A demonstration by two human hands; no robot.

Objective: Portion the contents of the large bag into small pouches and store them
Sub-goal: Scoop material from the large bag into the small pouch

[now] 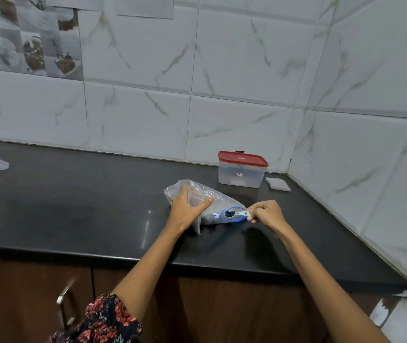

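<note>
- Counter (73,206): black, with brown cabinet fronts below its near edge.
- Right hand (267,214): closed, pinching the handle of a light-blue spoon (234,214) whose bowl, holding something dark, sits at the blue-rimmed mouth of the bag (212,201).
- Left hand (187,209): gripping a small clear pouch (195,196) against the bag's top.
- Bag: clear plastic, lying on its side right of the counter's middle.
- Box (241,170): red lid on, near the back right corner, at the wall.
- Stack of pouches (278,184): flat, just right of the box.
</note>
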